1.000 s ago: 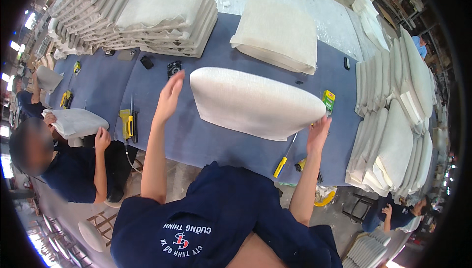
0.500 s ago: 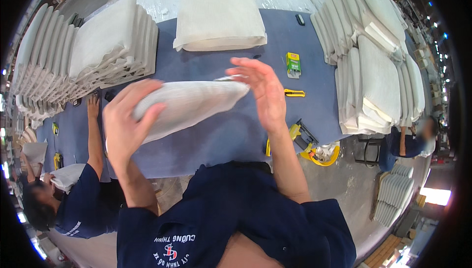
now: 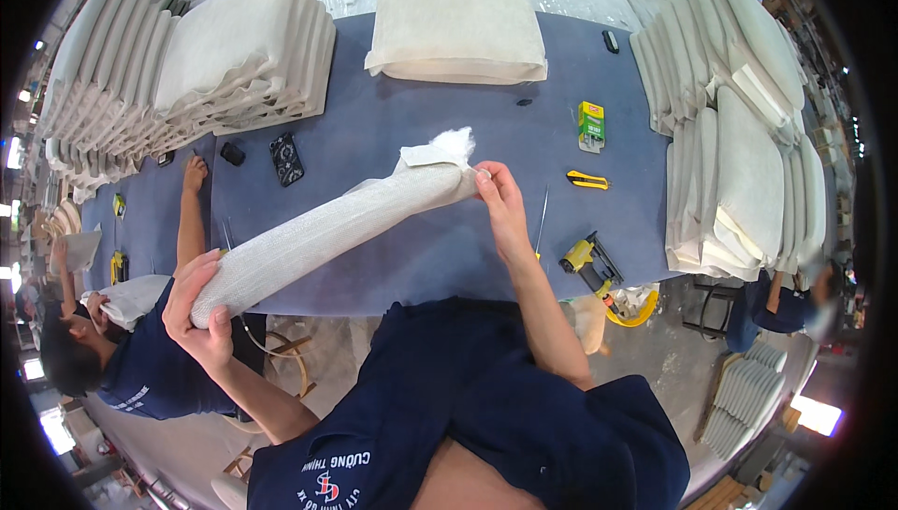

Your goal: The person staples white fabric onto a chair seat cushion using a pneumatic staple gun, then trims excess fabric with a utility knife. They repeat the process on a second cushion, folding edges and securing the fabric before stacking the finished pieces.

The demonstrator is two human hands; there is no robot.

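A pale fabric-covered cushion (image 3: 323, 225) is held slantwise above the blue-grey table, its narrow side facing me. Its left end sits in my left hand (image 3: 198, 309), thumb on the near side and fingers over the top. At the opposite, higher end, my right hand (image 3: 503, 209) pinches the cloth at the corner. White fluffy padding (image 3: 455, 145) pokes out beside a loose fabric flap near that corner. The cushion's far face is hidden from view.
On the table (image 3: 449, 276) are a yellow staple gun (image 3: 591, 262), a yellow utility knife (image 3: 587, 180), a green-yellow box (image 3: 591, 126), a screwdriver (image 3: 541, 229) and a phone (image 3: 287, 158). Cushion stacks stand left (image 3: 229, 51) and right (image 3: 739, 182); another cushion (image 3: 458, 23) lies ahead. A co-worker (image 3: 140, 351) is at left.
The cushion has turned edge-on, its left end lower and nearer me. My right hand has closed from spread fingers onto its corner. White padding has come into sight.
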